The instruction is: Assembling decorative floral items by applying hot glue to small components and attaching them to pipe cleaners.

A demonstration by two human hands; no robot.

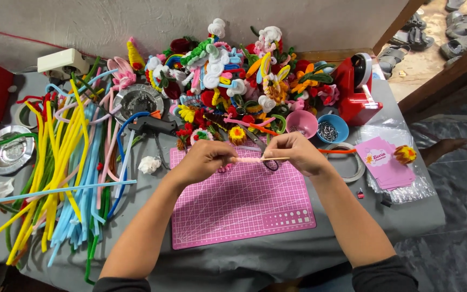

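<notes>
Head view: both hands meet over the far edge of the pink cutting mat [241, 203], which lies on the grey-covered table [406, 216]. The left hand [204, 159] is closed, fingertips pinched on the left end of a pale pink pipe cleaner [247, 160]. The right hand [295, 151] is likewise closed, pinching a thin wooden stick [277, 159] together with the pipe cleaner's other end. The long axis of the pipe cleaner and stick runs from 9 o'clock to 3 o'clock, spanning the short gap between the hands; from the left hand the work lies at 3 o'clock, from the right hand at 9 o'clock. Both hands are in contact, so neither is nearer. Loose pipe cleaners [66, 178] lie in a heap at 9 o'clock of the mat, a black glue gun [155, 125] at 11 o'clock, finished pipe-cleaner flowers [233, 70] at 12 o'clock. Hidden: the fingertip contact itself is covered by the knuckles, so the exact grip and any winding of the pipe cleaner about the stick cannot be made out. Scissors [260, 146] behind the hands are partly covered.
</notes>
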